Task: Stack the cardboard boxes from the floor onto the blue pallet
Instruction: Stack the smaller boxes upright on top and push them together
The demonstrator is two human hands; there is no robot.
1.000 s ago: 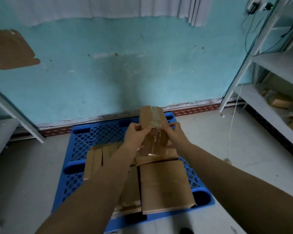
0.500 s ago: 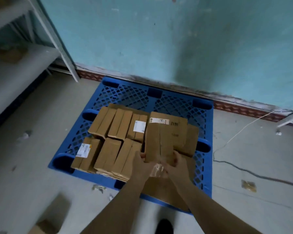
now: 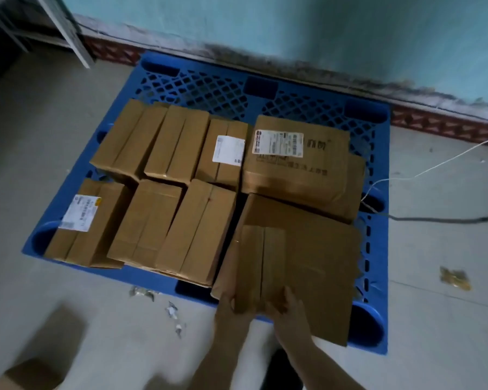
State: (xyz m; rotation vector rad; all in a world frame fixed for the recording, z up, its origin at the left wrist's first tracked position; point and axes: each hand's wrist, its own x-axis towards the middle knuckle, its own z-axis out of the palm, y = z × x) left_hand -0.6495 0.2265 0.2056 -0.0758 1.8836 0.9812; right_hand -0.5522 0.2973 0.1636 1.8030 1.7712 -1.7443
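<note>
Grey concrete floor (image 3: 54, 114), teal painted wall (image 3: 350, 32) with a red patterned skirting strip along its base. We see one view only, the head camera looking down.

A blue plastic lattice pallet (image 3: 214, 88) lies flat on the floor against the wall. On it sit brown cardboard boxes in rows: three narrow taped boxes (image 3: 166, 142) at the back left, the rightmost of them with a white label; three more narrow boxes (image 3: 150, 223) in front, the leftmost labelled. At the back right, a wider printed box with a white shipping label (image 3: 296, 161). In front of it, a large flat plain cardboard box (image 3: 321, 249) reaches the pallet's near right corner.

We hold a small narrow taped cardboard box (image 3: 261, 266) with both hands at its near end; it lies over the left part of the large flat box, near the pallet's front edge. Whether it rests fully on that box, we cannot tell. Left hand (image 3: 228, 308) grasps the near left corner, right hand (image 3: 288, 311) grasps the near right corner, thumb on top.

A further brown cardboard box (image 3: 31, 372) is on the floor at bottom left, blurred. Scraps of crumpled paper (image 3: 172, 308) lie just before the pallet. A white thin cord (image 3: 434, 167) and a dark cable (image 3: 448, 220) run over the floor on the right.
</note>
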